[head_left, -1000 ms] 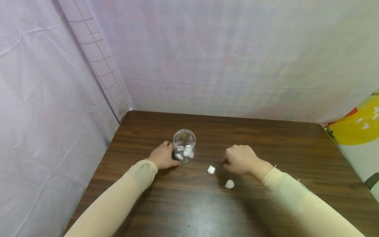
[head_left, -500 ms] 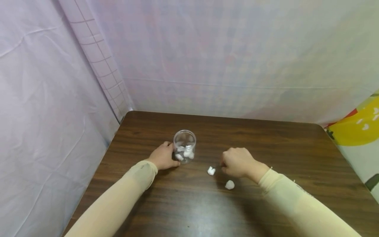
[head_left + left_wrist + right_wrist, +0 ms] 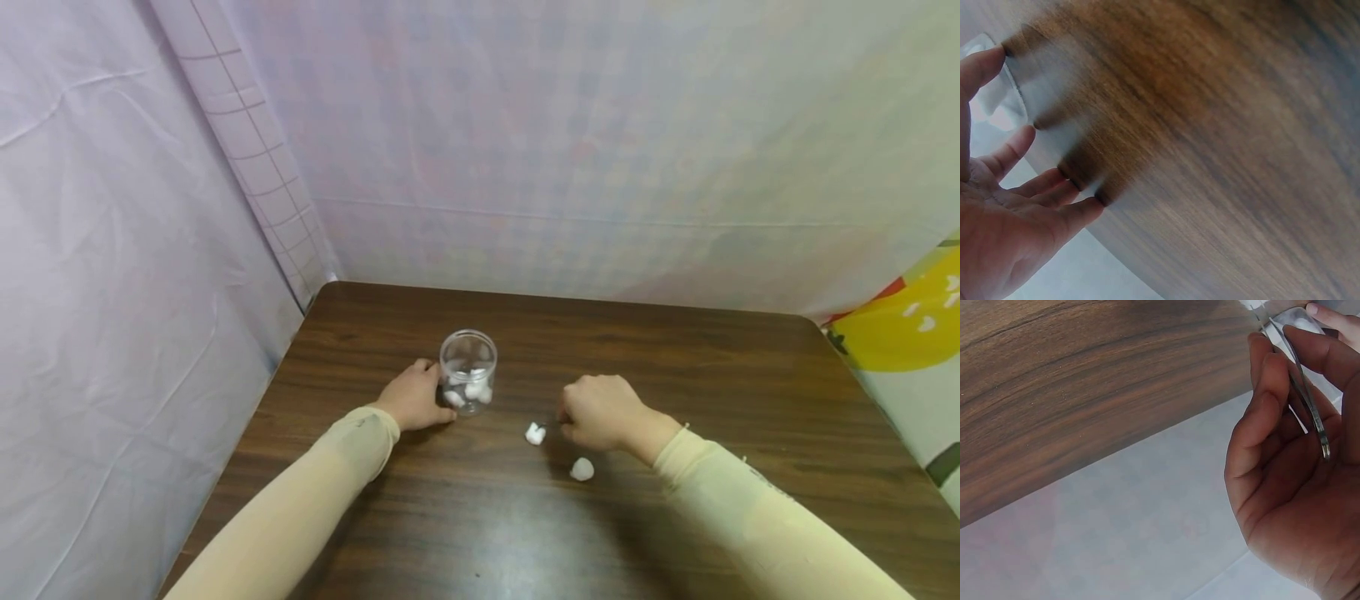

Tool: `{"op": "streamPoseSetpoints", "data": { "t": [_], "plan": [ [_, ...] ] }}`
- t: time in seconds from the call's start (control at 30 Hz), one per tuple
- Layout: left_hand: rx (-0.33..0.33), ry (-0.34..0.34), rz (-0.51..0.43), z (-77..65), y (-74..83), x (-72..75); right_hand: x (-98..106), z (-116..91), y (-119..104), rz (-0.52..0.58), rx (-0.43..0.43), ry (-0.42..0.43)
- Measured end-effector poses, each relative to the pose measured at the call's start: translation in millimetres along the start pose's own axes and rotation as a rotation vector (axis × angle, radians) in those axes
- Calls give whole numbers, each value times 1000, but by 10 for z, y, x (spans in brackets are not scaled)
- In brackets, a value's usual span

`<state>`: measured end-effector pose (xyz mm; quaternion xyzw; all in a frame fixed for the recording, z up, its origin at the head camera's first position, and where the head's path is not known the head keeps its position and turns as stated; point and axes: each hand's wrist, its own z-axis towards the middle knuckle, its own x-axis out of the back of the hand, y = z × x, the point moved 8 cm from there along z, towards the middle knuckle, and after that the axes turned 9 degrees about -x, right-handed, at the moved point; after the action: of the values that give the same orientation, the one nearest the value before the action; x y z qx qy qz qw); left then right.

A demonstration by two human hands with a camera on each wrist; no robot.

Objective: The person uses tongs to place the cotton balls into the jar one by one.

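A clear jar [image 3: 468,354] with several white cotton balls [image 3: 476,389] in it stands upright on the table. My left hand [image 3: 411,395] lies beside its base, thumb and fingers spread at its left side; in the left wrist view the fingertips [image 3: 1022,139] rest on the tabletop. My right hand [image 3: 603,411] pinches metal tweezers [image 3: 1310,403] between thumb and fingers. Their tips are at a loose cotton ball [image 3: 535,433], which still lies on the table. Another cotton ball [image 3: 582,469] sits nearer, below the right hand.
The brown wooden table [image 3: 675,350] has a white curtain [image 3: 562,167] behind it and another sheet [image 3: 150,292] along the left. A yellow printed patch [image 3: 907,329] shows beyond the right edge.
My right hand has shifted slightly left and down, bringing the tweezers' tips to the loose cotton ball, which now looks pressed in. Left hand and jar stay put.
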<state>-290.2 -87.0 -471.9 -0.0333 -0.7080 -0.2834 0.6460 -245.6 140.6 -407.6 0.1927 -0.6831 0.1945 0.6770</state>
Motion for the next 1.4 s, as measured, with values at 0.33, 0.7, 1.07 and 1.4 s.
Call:
{"op": "streamPoseSetpoints", "data": {
  "t": [0.33,0.7,1.07,1.4],
  "plan": [
    [2,3,-6,-5,1,-9,4,6,23,-10,-21,-9],
    [6,-8,-5,-18,-2,4,38,-14,12,3,-20,-36],
    [3,-11,0,-22,11,3,-38,-4,-42,14,16,-6],
    [3,-10,6,-7,-6,-5,25,17,51,0,-1,17]
  ]
}}
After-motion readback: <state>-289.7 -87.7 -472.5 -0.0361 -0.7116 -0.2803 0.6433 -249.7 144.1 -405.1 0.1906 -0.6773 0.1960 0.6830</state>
